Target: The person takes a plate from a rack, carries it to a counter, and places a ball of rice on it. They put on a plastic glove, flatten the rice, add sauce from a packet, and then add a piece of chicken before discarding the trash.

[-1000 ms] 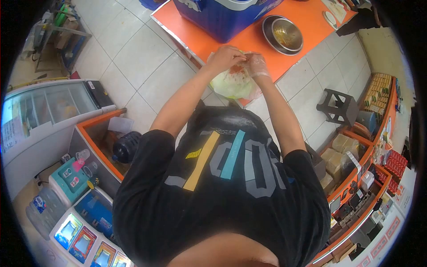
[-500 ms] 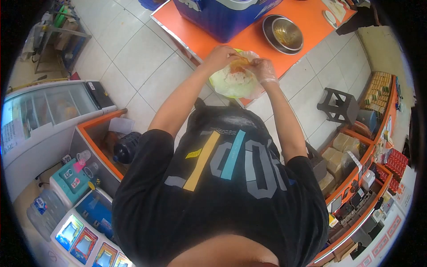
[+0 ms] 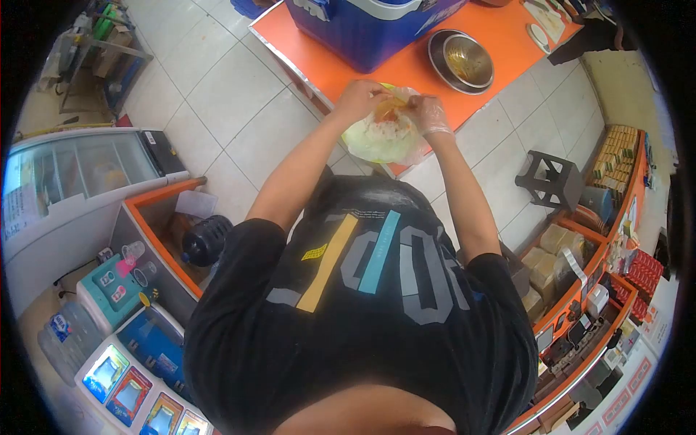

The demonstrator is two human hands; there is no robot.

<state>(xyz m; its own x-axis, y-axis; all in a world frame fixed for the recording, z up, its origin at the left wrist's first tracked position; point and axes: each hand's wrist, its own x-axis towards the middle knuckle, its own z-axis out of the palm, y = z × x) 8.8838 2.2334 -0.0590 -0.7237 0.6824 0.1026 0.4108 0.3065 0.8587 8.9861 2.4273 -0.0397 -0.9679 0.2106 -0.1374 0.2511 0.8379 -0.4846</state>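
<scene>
My left hand [image 3: 360,101] is bare, and its fingers pinch one side of a thin orange-brown piece [image 3: 392,106] whose kind I cannot make out. On the other side my right hand [image 3: 429,115], in a clear plastic glove, has its fingers closed on the same piece. Just beneath both hands lies a yellow-green plate [image 3: 355,138] with a pale, crinkled liner. White food that looks like rice [image 3: 388,130] is on it, with reddish-orange matter near the top. My fingers partly hide the piece.
A blue cooler box [image 3: 355,36] stands on the orange table [image 3: 290,43]. To its right are stacked metal bowls [image 3: 467,61] with sauce residue. A dark stool [image 3: 549,179] stands on the tiled floor at right; a glass-topped freezer [image 3: 87,174] is at left.
The view has shifted slightly. Both hands stay over the plate, still closed on the orange-brown piece, with only small finger movement.
</scene>
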